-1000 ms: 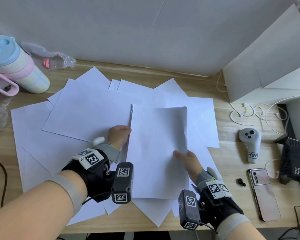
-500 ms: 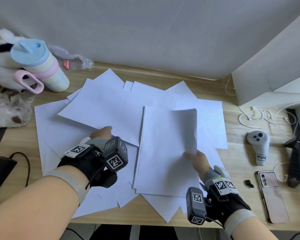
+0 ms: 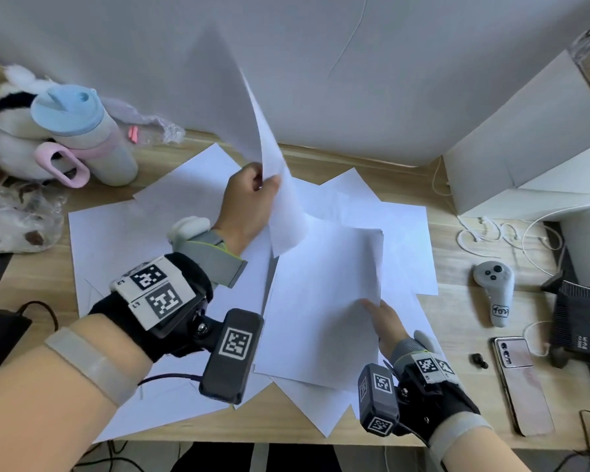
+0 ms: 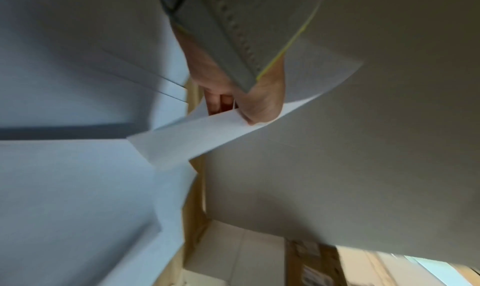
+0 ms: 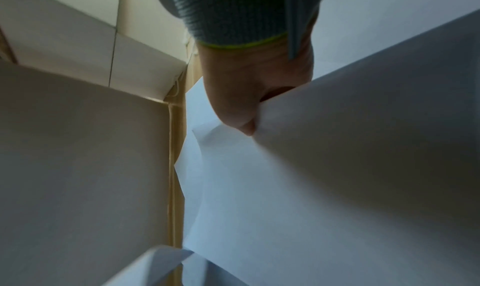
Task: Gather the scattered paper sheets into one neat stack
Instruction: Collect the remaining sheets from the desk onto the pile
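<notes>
White paper sheets (image 3: 123, 253) lie scattered over the wooden desk (image 3: 457, 311). My left hand (image 3: 252, 195) pinches one sheet (image 3: 249, 107) and holds it raised, curling upward over the middle of the desk. In the left wrist view the thumb (image 4: 259, 110) and fingers clamp that sheet's edge (image 4: 202, 134). My right hand (image 3: 385, 321) grips the right edge of a partly gathered stack (image 3: 321, 301) lying right of centre. The right wrist view shows the thumb (image 5: 239, 118) on top of the stack (image 5: 337, 167).
A pastel bottle (image 3: 86, 137), a plush toy (image 3: 11, 144) and a plastic bag (image 3: 17, 219) sit at the back left. A white box (image 3: 525, 144), a controller (image 3: 494, 291), a phone (image 3: 521, 386), cables and a black device (image 3: 583, 321) crowd the right side.
My left hand took hold of a sheet left of the stack and lifted it up and toward the back. My right hand stayed on the stack's right edge.
</notes>
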Demonstrator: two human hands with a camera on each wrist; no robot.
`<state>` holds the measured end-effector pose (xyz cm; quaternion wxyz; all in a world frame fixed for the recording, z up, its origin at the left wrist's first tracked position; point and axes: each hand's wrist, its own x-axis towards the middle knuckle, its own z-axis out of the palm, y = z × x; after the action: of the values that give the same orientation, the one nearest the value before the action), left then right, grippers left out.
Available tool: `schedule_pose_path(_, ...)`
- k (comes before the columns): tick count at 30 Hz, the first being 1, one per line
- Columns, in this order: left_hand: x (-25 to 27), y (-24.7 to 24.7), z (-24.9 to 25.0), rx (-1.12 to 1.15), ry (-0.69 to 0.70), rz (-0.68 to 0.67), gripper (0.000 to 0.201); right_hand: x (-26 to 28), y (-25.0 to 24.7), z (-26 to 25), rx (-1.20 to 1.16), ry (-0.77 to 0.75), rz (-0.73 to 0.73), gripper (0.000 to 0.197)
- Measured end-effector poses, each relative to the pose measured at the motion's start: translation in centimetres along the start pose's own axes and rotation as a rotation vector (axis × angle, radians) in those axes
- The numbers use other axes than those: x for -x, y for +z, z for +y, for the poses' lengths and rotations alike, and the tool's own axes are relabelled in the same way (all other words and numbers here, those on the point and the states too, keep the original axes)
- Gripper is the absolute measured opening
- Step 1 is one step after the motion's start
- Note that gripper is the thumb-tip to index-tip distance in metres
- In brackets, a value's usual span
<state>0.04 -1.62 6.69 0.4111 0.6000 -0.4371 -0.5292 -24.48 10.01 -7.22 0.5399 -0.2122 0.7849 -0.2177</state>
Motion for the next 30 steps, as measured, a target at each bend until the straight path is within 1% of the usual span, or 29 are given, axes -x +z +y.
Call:
schedule_pose_path(1, 0.4, 0.4, 1.1, 0.010, 0.048, -0.044, 0.018, 0.0, -0.1, 0.1, -0.024, 0.013, 0.003, 0.028)
schedule_pose_path(3, 0.9, 0.8, 2.4, 0.072, 0.114, -0.082, 0.012, 0.1, -0.3, 0.1, -0.060, 0.032, 0.006, 0.024)
schedule_pose_path(5, 1.0, 1.1, 3.3, 0.172, 0.113, -0.155, 0.015, 0.5, -0.6, -0.2, -0.081, 0.052, 0.011, 0.019)
schedule_pose_path(6, 1.1, 1.1, 3.4, 0.233, 0.088, -0.211, 0.017, 0.7, -0.7, -0.4, -0.082, 0.063, 0.001, 0.020)
schedule_pose_path(8, 1.0, 0.9, 2.6, 0.291, -0.013, -0.321, 0.021, 0.4, -1.0, -0.5, -0.078, 0.098, 0.028, 0.024)
schedule_pose_path(9, 0.8, 0.9, 1.8, 0.278, -0.084, -0.366, 0.022, 0.4, -1.2, -0.3, -0.081, 0.112, 0.042, 0.024)
schedule_pose_path(11, 0.6, 1.0, -0.5, 0.159, -0.220, -0.422, 0.025, -0.7, -1.9, 1.1, -0.177, 0.115, 0.042, 0.021)
schedule_pose_path(12, 0.5, 1.0, -1.9, 0.089, -0.277, -0.427, 0.026, -0.8, -2.2, 1.4, -0.222, 0.117, 0.026, 0.036)
schedule_pose_path(13, 0.5, 1.0, -3.4, 0.020, -0.321, -0.425, 0.026, -0.4, -2.5, 1.4, -0.249, 0.125, 0.008, 0.045)
schedule_pose_path(14, 0.5, 1.1, -4.9, -0.041, -0.359, -0.420, 0.026, 0.0, -2.7, 1.1, -0.276, 0.103, -0.011, 0.034)
schedule_pose_path(15, 0.5, 1.0, -6.4, -0.091, -0.393, -0.412, 0.027, 0.4, -2.7, 0.5, -0.283, 0.108, -0.085, 0.023)
schedule_pose_path(16, 0.5, 1.0, -7.9, -0.133, -0.424, -0.410, 0.028, 0.2, -2.9, 0.4, -0.303, 0.134, -0.117, 0.034)
schedule_pose_path(17, 0.5, 1.1, -9.2, -0.173, -0.445, -0.411, 0.029, 0.1, -3.0, 0.2, -0.324, 0.168, -0.105, 0.049)
schedule_pose_path(18, 0.6, 1.2, -10.4, -0.213, -0.459, -0.406, 0.029, 0.0, -2.9, -0.2, -0.341, 0.181, -0.131, 0.064)
schedule_pose_path(19, 0.5, 1.3, -11.5, -0.248, -0.465, -0.397, 0.029, -0.5, -2.9, 0.1, -0.364, 0.173, -0.144, 0.074)
schedule_pose_path(20, 0.4, 1.5, -12.4, -0.278, -0.464, -0.389, 0.029, -0.8, -2.8, 0.4, -0.358, 0.172, -0.165, 0.079)
schedule_pose_path(21, 0.4, 1.7, -13.1, -0.305, -0.458, -0.382, 0.029, -1.3, -2.8, 0.7, -0.346, 0.178, -0.158, 0.080)
schedule_pose_path(22, 0.5, 1.7, -13.5, -0.332, -0.445, -0.377, 0.029, -1.3, -2.8, 0.8, -0.333, 0.165, -0.174, 0.076)
schedule_pose_path(24, 0.5, 2.0, -14.1, -0.362, -0.413, -0.379, 0.029, -1.2, -2.6, 0.7, -0.328, 0.136, -0.210, 0.059)
schedule_pose_path(26, 0.4, 2.2, -14.5, -0.368, -0.399, -0.400, 0.029, -1.2, -2.2, 0.6, -0.249, 0.084, -0.221, 0.044)
schedule_pose_path(28, 0.4, 2.4, -14.6, -0.370, -0.387, -0.427, 0.021, -1.5, -1.9, 0.9, -0.129, 0.053, -0.161, 0.034)
schedule_pose_path(29, 0.2, 2.3, -14.6, -0.374, -0.377, -0.415, 0.014, -1.6, -1.8, 1.0, -0.073, 0.036, -0.128, 0.027)
schedule_pose_path(30, -0.2, 2.1, -14.7, -0.385, -0.364, -0.368, 0.011, -1.7, -1.7, 1.1, -0.032, 0.025, -0.102, 0.018)
